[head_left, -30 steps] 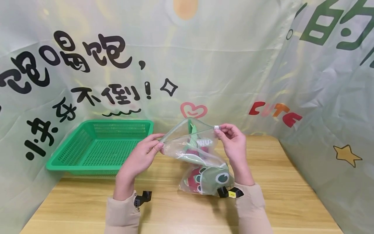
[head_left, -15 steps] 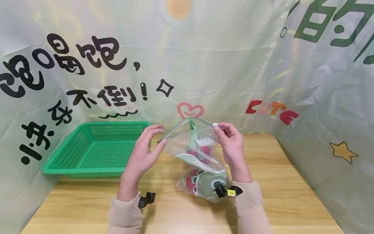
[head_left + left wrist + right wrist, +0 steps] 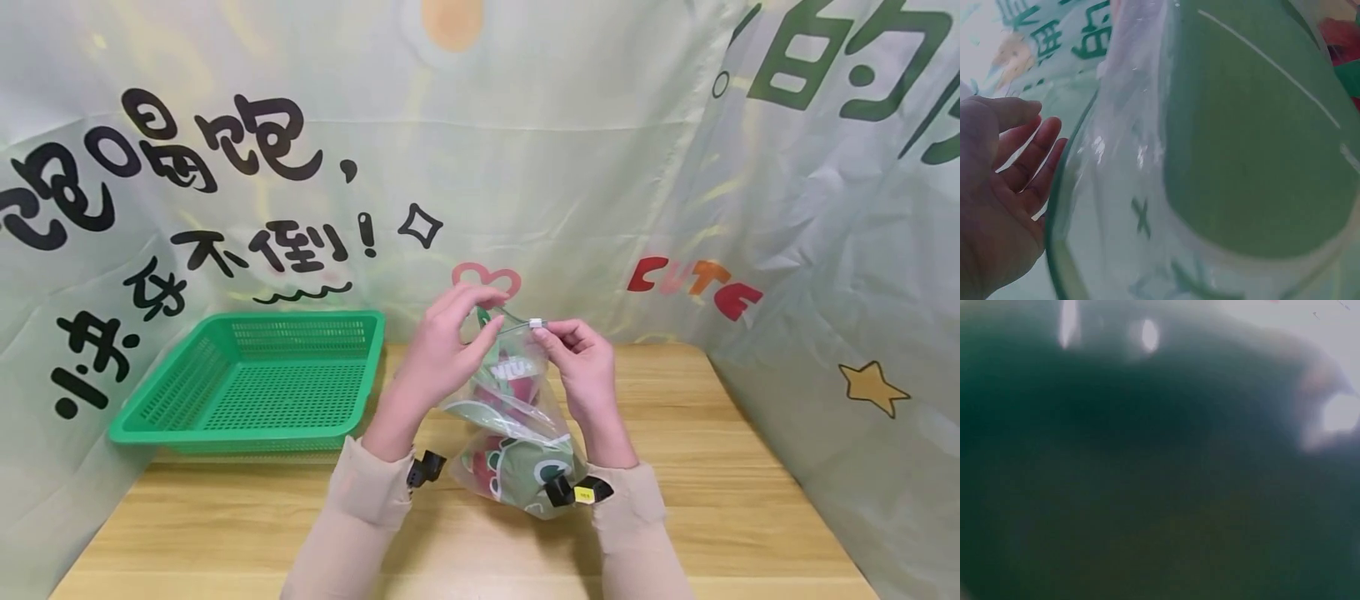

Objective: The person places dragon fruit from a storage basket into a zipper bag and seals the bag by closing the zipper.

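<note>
A clear zip bag (image 3: 517,423) stands on the table with its mouth upward. It shows a green printed shape with an eye low down and white lettering higher up. Red and green things show through it; their kind is unclear. My right hand (image 3: 588,362) pinches the bag's top right corner beside the white zip slider (image 3: 536,323). My left hand (image 3: 442,346) is at the left of the bag's mouth, fingers spread from the thumb. In the left wrist view the left hand (image 3: 997,187) holds nothing beside the bag's green-edged rim (image 3: 1054,231). The right wrist view is a dark green blur.
A green plastic basket (image 3: 360,392) with perforated walls stands at the back left of the wooden table (image 3: 735,500). A printed cloth (image 3: 570,183) hangs behind and along both sides.
My left hand has let go of the bag's left corner and moved right, along its mouth. My right hand keeps its pinch and has shifted slightly left. The bag's mouth looks narrower.
</note>
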Demonstrator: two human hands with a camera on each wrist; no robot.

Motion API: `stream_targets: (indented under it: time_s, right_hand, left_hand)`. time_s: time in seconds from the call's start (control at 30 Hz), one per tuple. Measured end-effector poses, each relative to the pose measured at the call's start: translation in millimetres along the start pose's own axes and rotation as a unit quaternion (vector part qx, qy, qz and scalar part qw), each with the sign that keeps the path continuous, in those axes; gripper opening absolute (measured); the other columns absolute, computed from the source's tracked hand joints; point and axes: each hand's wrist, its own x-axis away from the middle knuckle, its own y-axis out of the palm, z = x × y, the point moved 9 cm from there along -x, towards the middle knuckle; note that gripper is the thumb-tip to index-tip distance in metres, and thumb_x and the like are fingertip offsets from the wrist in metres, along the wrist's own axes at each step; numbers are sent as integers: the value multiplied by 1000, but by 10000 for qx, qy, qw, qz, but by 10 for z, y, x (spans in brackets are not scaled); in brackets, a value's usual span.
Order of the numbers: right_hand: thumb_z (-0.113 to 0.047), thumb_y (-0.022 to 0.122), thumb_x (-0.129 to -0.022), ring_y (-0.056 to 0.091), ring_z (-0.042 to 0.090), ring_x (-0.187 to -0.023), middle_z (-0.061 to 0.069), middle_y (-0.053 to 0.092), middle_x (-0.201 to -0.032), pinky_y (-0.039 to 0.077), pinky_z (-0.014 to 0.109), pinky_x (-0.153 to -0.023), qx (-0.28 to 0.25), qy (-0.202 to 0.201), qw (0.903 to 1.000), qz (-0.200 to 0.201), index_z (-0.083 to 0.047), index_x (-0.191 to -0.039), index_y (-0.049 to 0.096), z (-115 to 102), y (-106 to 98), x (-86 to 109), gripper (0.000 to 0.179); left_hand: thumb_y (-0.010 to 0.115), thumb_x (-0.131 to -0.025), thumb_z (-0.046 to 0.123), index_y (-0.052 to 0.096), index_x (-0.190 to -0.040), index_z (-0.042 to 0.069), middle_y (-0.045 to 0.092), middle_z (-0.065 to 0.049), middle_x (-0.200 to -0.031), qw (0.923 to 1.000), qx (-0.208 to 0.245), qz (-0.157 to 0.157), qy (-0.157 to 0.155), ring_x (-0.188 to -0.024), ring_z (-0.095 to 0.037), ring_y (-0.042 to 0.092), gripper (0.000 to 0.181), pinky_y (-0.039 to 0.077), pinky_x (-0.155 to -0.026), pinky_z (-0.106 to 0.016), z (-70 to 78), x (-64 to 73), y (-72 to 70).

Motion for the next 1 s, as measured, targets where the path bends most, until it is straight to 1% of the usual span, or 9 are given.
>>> stream_targets:
  time_s: [0.07,0.2,0.27,0.33,0.47,0.57,0.67,0.77,1.0]
  right_hand:
    - [4,75,-92,69,10,-76,-1,74,-84,59,22,-69,23,-11,10000,-67,10,-99,70,-3,8,-3,11]
    - [6,74,-92,70,11,-78,-1,75,-84,61,25,-73,29,-55,9999,-157,4,-96,74,-18,15,-7,4]
    - [7,72,-93,70,11,-79,-1,75,-84,61,26,-74,47,-82,9997,-218,3,-96,74,-32,24,-3,6]
    - [7,71,-94,70,11,-79,-2,76,-85,61,26,-75,95,-108,9995,-282,6,-98,74,-47,32,2,5]
    - [4,72,-95,71,11,-81,-4,76,-86,61,25,-77,244,-171,9988,-394,14,-105,70,-73,45,12,14]
    - [4,71,-95,71,11,-82,-4,76,-86,61,25,-78,286,-211,9983,-454,18,-107,68,-85,60,17,19]
    - [4,70,-96,71,10,-82,-5,76,-86,61,24,-79,284,-226,9982,-479,19,-108,68,-90,71,23,19]
    - [4,70,-96,70,10,-82,-5,76,-86,60,24,-79,286,-216,9983,-460,18,-107,68,-91,72,29,18]
    - [5,72,-95,70,10,-81,-3,76,-86,60,24,-78,253,-171,9989,-360,15,-104,69,-83,57,25,14]
  left_hand:
    - [73,-98,11,70,-122,5,71,-6,-116,9995,-158,-278,-58,-110,-19,64,25,51,-100,-32,-16,-61,104]
    - [75,-98,18,72,-120,10,71,-2,-115,9954,-503,-793,-173,-110,-18,64,23,52,-98,-32,-61,-137,284]
    - [75,-98,20,73,-118,11,71,-1,-114,9932,-601,-974,-216,-109,-19,64,22,52,-97,-33,-86,-156,348]
    - [75,-98,20,73,-115,11,71,-1,-112,9922,-560,-1092,-227,-108,-19,65,20,52,-98,-34,-103,-168,395]
    - [75,-97,17,74,-110,10,71,-1,-108,9918,-389,-1194,-245,-103,-17,66,15,53,-95,-33,-127,-170,450]
    - [75,-98,16,75,-107,10,70,0,-104,9915,-290,-1231,-316,-99,-14,67,12,54,-92,-30,-147,-160,466]
    - [74,-98,16,74,-107,10,69,1,-103,9907,-220,-1269,-431,-97,-13,66,10,55,-89,-28,-165,-149,474]
    - [73,-99,16,74,-107,10,69,1,-103,9900,-177,-1303,-504,-96,-13,66,10,55,-88,-29,-177,-145,484]
    - [71,-100,14,74,-107,10,69,1,-102,9899,-171,-1312,-514,-92,-12,64,8,54,-83,-26,-175,-148,496]
